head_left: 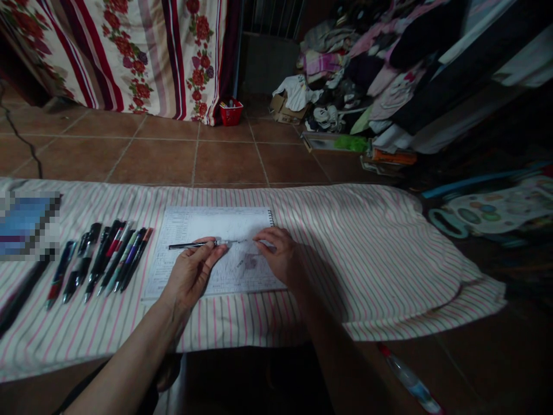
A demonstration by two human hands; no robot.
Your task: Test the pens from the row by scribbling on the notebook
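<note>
Slim black pen: over white spiral-bound paper pad, pinched in my left grip. My right grip: three o'clock, fingertips nearly together; contents, I cannot tell. Assorted dark and coloured pens: nine o'clock, on striped-cloth surface.

A thin black pen is held sideways, with its clear end turned to the right. It is held over a white pad, which is laid flat and marked with small print.
</note>
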